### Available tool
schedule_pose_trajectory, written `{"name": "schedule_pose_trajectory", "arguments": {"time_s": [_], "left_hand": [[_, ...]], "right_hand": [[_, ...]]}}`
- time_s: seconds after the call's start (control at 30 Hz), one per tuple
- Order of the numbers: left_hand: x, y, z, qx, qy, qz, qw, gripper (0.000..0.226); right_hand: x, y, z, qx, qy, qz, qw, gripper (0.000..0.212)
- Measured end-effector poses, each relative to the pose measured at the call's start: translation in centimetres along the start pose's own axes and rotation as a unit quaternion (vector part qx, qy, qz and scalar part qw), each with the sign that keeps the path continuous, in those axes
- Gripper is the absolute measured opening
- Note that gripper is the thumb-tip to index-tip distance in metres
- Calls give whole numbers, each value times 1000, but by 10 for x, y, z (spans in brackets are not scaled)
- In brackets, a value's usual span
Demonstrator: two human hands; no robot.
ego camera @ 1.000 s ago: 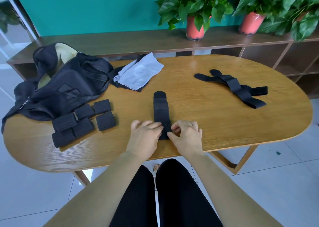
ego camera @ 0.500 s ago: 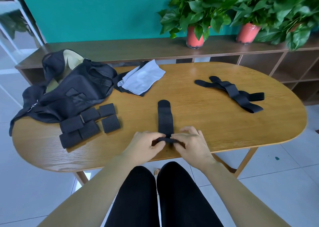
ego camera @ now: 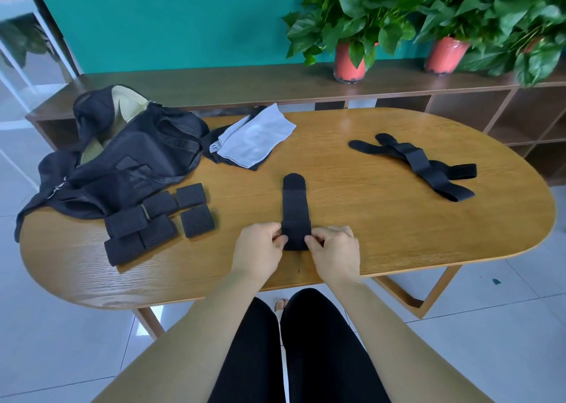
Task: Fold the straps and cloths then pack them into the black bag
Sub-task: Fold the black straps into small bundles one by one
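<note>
A black perforated strap [ego camera: 295, 206] lies lengthwise on the wooden table [ego camera: 382, 228], its near end doubled over. My left hand [ego camera: 260, 249] pinches the left edge of that fold and my right hand [ego camera: 335, 251] pinches the right edge. Several folded black straps [ego camera: 159, 221] lie in a cluster to the left. The open black bag [ego camera: 122, 163] slumps at the far left. A light grey cloth [ego camera: 254, 139] rests on a dark cloth beside the bag. Unfolded black straps [ego camera: 425, 166] lie crossed at the right.
A low wooden shelf [ego camera: 245, 80] runs behind the table with two potted plants [ego camera: 352, 28] on it. The table's near edge is just below my hands, and my knees are under it. Tiled floor surrounds the table.
Both hands have lifted the strap's near end and turned it over onto the strap, making a fold; the strap now looks shorter.
</note>
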State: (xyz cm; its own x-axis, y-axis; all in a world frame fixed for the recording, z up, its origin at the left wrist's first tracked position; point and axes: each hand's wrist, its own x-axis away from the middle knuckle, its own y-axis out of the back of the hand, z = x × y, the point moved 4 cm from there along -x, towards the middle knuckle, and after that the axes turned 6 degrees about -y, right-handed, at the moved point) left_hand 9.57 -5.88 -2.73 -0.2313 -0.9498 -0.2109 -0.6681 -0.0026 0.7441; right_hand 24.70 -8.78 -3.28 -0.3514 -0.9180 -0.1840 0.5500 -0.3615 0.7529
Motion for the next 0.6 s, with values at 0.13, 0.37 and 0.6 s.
{"name": "schedule_pose_trajectory", "arguments": {"time_s": [0.13, 0.37, 0.6], "left_hand": [[-2, 0, -1, -4, 4, 8, 1000, 27], [-8, -2, -3, -34, 24, 51, 998, 31], [-13, -5, -7, -101, 41, 86, 990, 33]], "right_hand": [[-1, -1, 0, 34, -9, 10, 999, 17], [-1, -3, 0, 41, -16, 12, 999, 27], [-2, -1, 1, 43, -13, 27, 999, 37]]}}
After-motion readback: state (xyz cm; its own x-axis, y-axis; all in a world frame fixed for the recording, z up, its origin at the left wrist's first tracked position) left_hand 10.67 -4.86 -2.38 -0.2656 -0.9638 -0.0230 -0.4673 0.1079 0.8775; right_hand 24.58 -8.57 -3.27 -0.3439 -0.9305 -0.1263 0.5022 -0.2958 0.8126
